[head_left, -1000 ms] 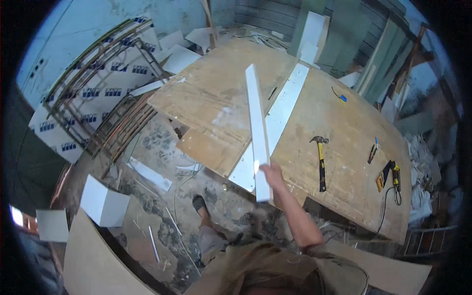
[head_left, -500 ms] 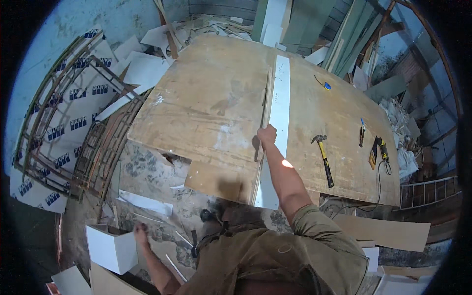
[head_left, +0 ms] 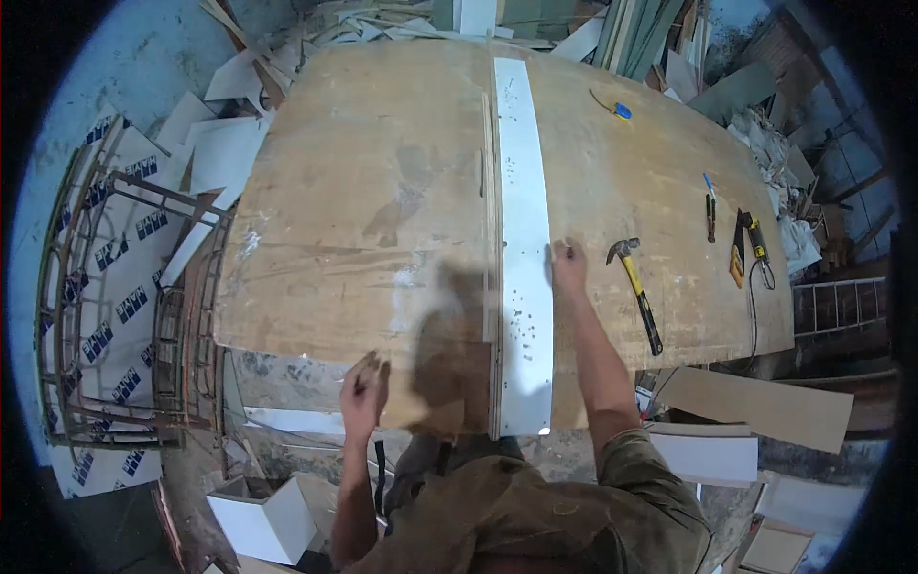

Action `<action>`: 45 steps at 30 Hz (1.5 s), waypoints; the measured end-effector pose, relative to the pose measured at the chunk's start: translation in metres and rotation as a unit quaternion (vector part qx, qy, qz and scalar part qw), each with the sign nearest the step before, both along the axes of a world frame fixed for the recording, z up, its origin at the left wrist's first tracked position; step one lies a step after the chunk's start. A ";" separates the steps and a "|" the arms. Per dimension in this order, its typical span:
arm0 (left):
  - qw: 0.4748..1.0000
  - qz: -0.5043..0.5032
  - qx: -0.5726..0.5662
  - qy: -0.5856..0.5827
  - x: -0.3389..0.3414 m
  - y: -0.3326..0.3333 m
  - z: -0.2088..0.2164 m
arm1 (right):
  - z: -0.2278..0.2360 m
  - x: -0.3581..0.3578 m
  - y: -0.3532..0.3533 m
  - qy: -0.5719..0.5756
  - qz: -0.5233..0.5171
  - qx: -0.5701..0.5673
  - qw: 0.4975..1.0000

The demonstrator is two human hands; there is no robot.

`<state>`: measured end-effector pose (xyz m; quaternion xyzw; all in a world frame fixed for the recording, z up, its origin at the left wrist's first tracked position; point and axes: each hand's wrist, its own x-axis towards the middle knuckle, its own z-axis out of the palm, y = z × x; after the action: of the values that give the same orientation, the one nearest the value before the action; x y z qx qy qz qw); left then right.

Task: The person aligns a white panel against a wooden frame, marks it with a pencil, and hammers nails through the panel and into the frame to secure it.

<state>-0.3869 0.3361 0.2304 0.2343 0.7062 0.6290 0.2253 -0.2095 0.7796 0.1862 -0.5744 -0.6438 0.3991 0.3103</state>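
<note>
A long white board [head_left: 524, 239] lies lengthwise on the big wooden worktop, with several small dark pieces scattered along it. Thin wooden strips [head_left: 493, 287] run against its left edge. Just off the board's right edge is my right hand [head_left: 570, 268], its fingers curled together; anything in them is too small to make out. My left hand [head_left: 363, 397] hovers at the worktop's near left edge, fingers loosely bent and apart, with nothing visible in it. A hammer [head_left: 636, 295] with a yellow and black handle rests to the right of my right hand.
The worn worktop [head_left: 335, 191] carries a blue tape measure [head_left: 622, 111], pliers [head_left: 710, 210], a handsaw [head_left: 737, 253] and a yellow-black corded tool [head_left: 755, 237] on its right. A metal frame [head_left: 172, 316] leans at left. Below stands a white box [head_left: 263, 521]; offcuts lie around.
My right hand has left the strips and crossed to the board's right side. The left hand has risen from beside the white box to the worktop's edge. The view has shifted.
</note>
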 end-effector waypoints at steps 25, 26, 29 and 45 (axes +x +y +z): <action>0.917 -0.073 -0.139 0.366 -0.078 0.204 -0.073 | -0.032 -0.020 0.100 -0.050 0.189 0.160 0.968; 0.913 -0.074 -0.151 0.371 -0.077 0.197 -0.073 | -0.026 -0.010 0.081 -0.033 0.167 0.146 0.975; 0.932 -0.062 -0.166 0.315 -0.077 0.194 -0.073 | -0.016 0.055 0.021 0.024 0.109 0.151 0.982; 0.979 -0.191 -0.010 -0.070 0.112 0.104 -0.064 | -0.032 0.314 -0.232 0.080 -0.356 -0.195 0.911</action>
<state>-0.2750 0.4398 0.1661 0.3178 0.6377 0.5819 0.3921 0.1046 0.5477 0.1544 -0.7805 -0.2792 0.4244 0.3644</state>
